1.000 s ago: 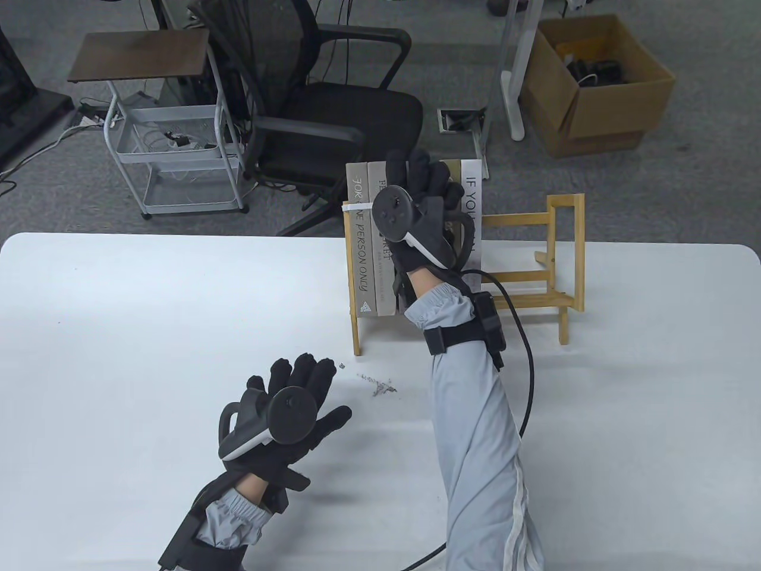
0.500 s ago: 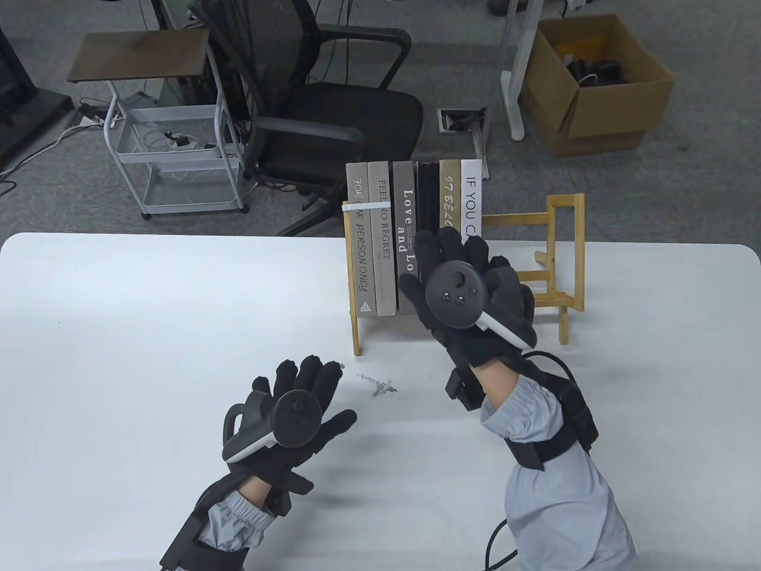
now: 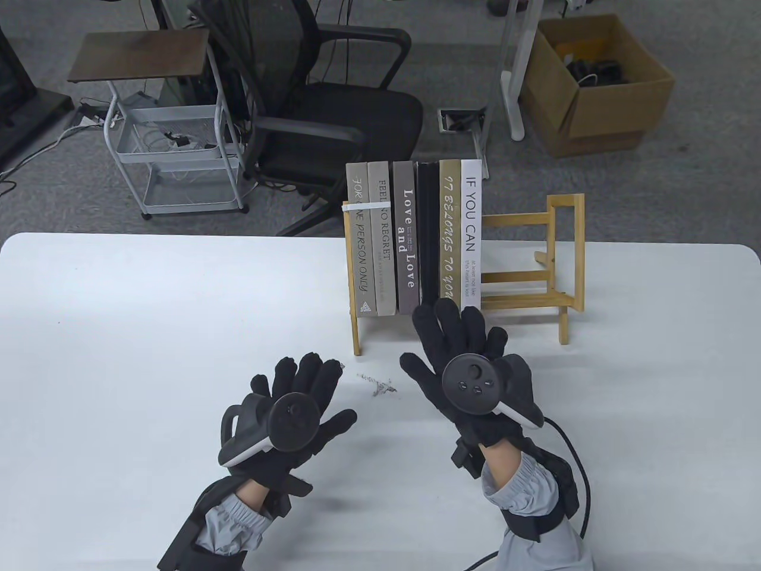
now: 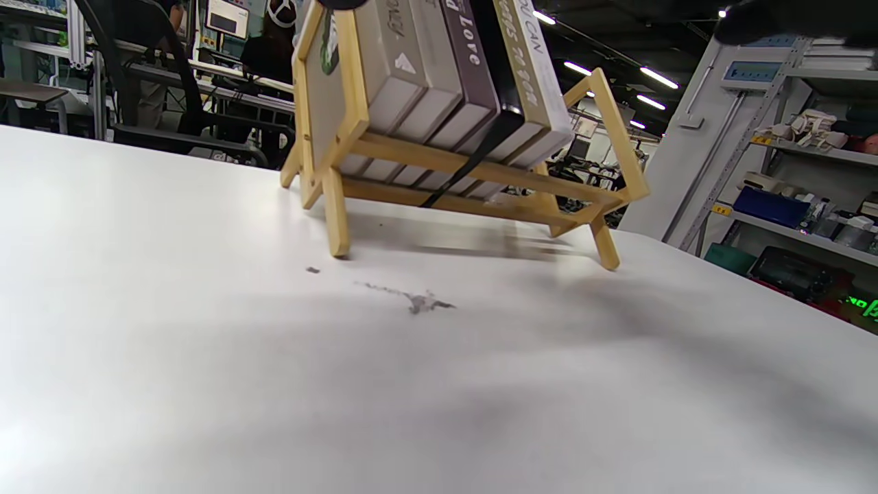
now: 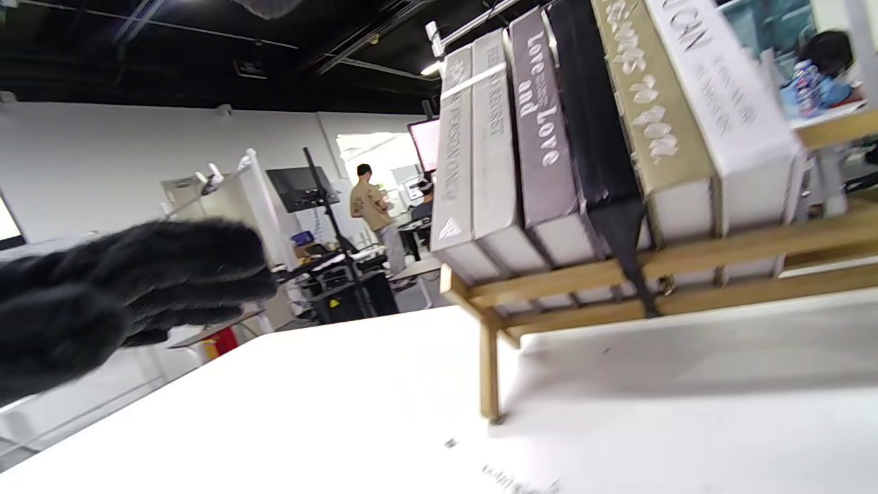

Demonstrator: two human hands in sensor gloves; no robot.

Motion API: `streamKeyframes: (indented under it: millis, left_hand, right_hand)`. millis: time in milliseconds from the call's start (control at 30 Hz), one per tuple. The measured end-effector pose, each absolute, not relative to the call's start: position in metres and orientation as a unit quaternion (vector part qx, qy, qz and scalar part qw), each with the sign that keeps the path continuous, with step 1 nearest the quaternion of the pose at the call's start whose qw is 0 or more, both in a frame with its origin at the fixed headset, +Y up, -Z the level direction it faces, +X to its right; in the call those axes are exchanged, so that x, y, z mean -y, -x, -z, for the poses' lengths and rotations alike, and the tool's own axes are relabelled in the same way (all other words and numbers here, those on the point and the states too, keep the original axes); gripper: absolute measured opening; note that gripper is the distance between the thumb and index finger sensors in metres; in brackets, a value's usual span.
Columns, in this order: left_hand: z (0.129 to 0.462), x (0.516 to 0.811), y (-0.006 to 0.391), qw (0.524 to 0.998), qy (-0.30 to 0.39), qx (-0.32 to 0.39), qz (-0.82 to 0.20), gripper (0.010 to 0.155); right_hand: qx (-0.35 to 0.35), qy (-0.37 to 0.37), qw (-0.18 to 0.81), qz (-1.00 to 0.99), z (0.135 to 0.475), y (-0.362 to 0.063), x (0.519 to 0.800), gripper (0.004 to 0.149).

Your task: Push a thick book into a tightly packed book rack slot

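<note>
A wooden book rack (image 3: 535,285) stands at the table's far edge. Several books stand packed side by side in its left part, spines facing me. A black book (image 3: 428,232) sits flush between the grey "Love and Love" book (image 3: 406,238) and a gold book (image 3: 449,232). My right hand (image 3: 434,351) is open with fingers spread, just in front of the rack and touching nothing. My left hand (image 3: 324,392) is open over the table, left of it. The right wrist view shows the black book (image 5: 597,137) with a dark ribbon hanging below it.
A dark scuff mark (image 3: 377,386) lies on the white table (image 3: 119,333) between the hands. Beyond the far edge are an office chair (image 3: 333,101), a wire cart (image 3: 172,143) and a cardboard box (image 3: 594,83). The rack also shows in the left wrist view (image 4: 480,165).
My right hand has come off the tops of the books and drawn back toward me, down in front of the rack. All the spines now show. The left hand barely moved.
</note>
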State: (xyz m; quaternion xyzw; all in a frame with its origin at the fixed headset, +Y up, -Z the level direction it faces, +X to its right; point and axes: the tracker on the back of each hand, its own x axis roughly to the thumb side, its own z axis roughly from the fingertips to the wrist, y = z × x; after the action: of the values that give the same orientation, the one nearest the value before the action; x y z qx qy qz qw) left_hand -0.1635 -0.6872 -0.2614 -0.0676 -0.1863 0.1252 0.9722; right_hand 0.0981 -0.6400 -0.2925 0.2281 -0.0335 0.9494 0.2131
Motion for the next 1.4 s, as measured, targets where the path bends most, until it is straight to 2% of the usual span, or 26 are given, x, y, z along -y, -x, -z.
streamKeyframes:
  millis: [400,700,1400]
  left_hand:
    - [0.261,0.687,0.164,0.973,0.057,0.188,-0.124,0.08]
    - [0.26,0.687,0.164,0.973,0.057,0.187,-0.119,0.08]
    - [0.26,0.684,0.165,0.972,0.052,0.188,-0.129,0.08]
  right_hand:
    - [0.008,-0.267,0.202,-0.942,0.291,-0.083,0.689,0.073]
    - [-0.016,-0.291,0.178,-0.94,0.294,-0.063,0.713,0.073]
    - [-0.025,-0.286,0.142,-0.947,0.286,-0.059,0.72,0.073]
